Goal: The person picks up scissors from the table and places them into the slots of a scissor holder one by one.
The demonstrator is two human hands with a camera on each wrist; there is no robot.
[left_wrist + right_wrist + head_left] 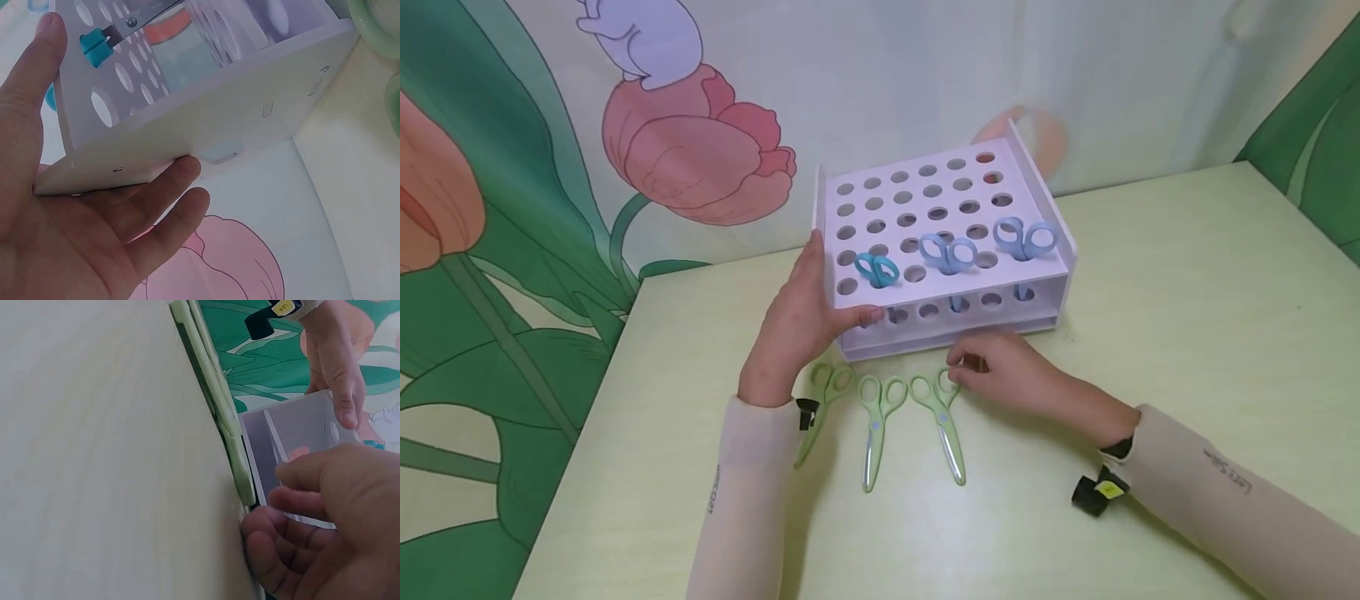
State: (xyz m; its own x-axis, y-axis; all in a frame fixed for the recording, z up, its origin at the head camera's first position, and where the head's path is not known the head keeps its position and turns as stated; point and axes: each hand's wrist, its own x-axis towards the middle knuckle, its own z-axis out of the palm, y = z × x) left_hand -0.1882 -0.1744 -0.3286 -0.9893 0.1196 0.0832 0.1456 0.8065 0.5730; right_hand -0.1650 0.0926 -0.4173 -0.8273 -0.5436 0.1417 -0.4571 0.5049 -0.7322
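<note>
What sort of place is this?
Perhaps a children's craft corner, though that's only a guess: a cartoon flower backdrop rises behind a pale table, where green scissors lie before a white rack with round holes.

Leftmost green scissors partly hidden, painted animal cropped, left sleeve cut off

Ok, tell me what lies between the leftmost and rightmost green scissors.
A third green pair lies on the table between the leftmost scissors and the rightmost pair; the head view shows it.
</note>
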